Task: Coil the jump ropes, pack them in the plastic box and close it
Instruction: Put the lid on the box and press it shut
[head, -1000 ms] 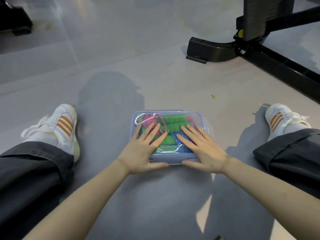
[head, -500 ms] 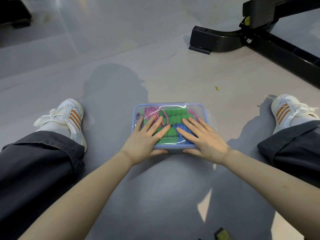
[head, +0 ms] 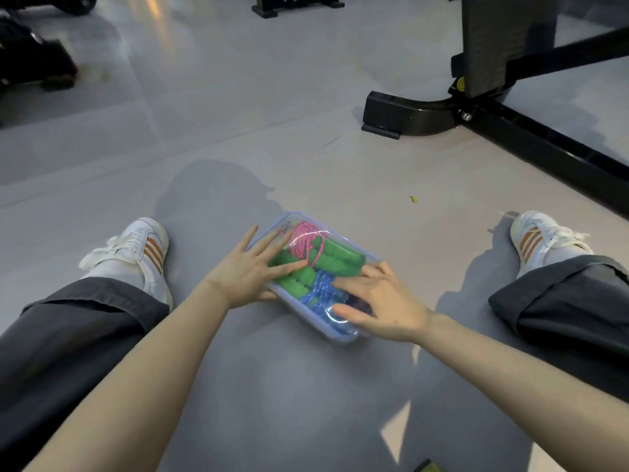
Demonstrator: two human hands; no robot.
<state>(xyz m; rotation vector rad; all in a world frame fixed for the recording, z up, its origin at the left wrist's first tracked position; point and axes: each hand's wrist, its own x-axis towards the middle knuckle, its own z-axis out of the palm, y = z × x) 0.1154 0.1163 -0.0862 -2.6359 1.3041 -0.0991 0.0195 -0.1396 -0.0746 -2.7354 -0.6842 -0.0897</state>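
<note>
A clear plastic box with a pale blue rim lies on the grey floor between my legs, turned at an angle, with its lid on. Inside it I see a pink rope, green handles and a blue rope. My left hand rests on the box's left part, fingers spread over the lid and thumb at the near side wall. Over the near right end lies my right hand, its fingers spread on the lid. Any latches are hidden.
My left shoe and right shoe flank the box. A black machine frame stands at the back right. A small yellow scrap lies on the floor beyond the box. Dark equipment sits at the far left.
The box has turned from square-on to slanted, its right end swung toward me. Both hands stayed on it; the right hand shifted to the near end. The camera view rose.
</note>
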